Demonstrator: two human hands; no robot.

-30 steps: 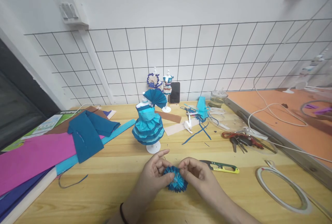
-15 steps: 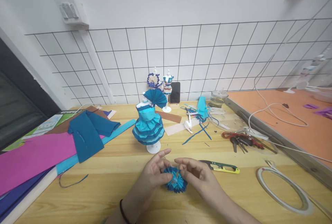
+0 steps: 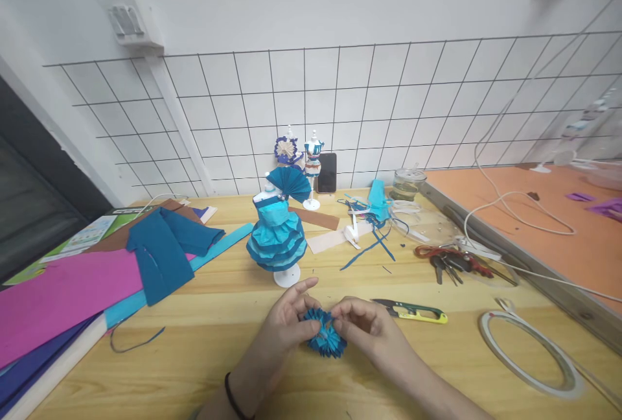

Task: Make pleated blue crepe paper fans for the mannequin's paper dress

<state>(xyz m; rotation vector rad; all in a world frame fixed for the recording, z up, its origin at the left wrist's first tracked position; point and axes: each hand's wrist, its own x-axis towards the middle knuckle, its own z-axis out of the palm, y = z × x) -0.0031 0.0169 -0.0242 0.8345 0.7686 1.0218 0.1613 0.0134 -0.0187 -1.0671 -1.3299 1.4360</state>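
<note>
Between my hands, low in the head view, is a pleated blue paper rosette (image 3: 327,341) with a light-blue middle and darker edges. My left hand (image 3: 287,324) pinches its left side with the thumb on top; the index finger sticks out. At its upper right edge, my right hand (image 3: 364,324) closes thumb and fingertips on the pleats. Just beyond stands a small white dress form wearing a tiered blue paper dress (image 3: 276,238), topped by a dark-blue pleated paper fan (image 3: 290,185). Thread snips (image 3: 413,312) with green and yellow handles lie right of my right hand.
Coloured crepe paper sheets (image 3: 72,277) are stacked at left. Two smaller dress forms and a phone (image 3: 326,172) stand by the wall. Paper scraps (image 3: 376,209), a glass jar (image 3: 408,183), keys (image 3: 451,264) and a roll of tape (image 3: 532,355) lie to the right, with a cable (image 3: 544,277).
The rosette has shifted slightly up and left with both hands. My right fingers have drawn closer together on its upper edge.
</note>
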